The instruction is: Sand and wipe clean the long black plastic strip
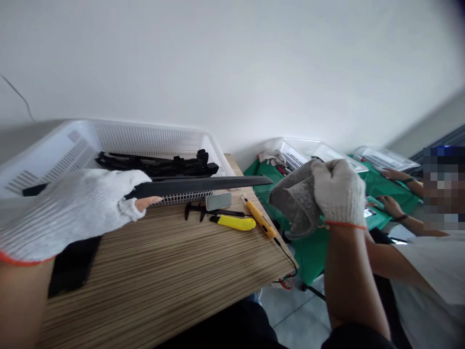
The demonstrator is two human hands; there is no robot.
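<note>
My left hand (98, 203), in a white knit glove with a bare fingertip showing, is closed around a long black plastic strip (218, 182). The strip points right, over the front rim of a white basket (156, 131). My right hand (337, 189), gloved too, grips a grey cloth (298, 196) that hangs down beyond the table's right edge, near the strip's tip. More black plastic parts (160, 165) lie in the basket. Below the strip are a grey block (218, 200), a black caliper (225, 212), a yellow utility knife (234, 222) and a yellow corded tool (259, 218).
The wooden table (163, 276) ends at the right. A flat black object (74, 264) lies under my left wrist. Further right stand green-covered tables (312, 257) with white baskets (296, 152) and gloves (272, 157). Other people's arms (394, 208) rest there, close to my right arm.
</note>
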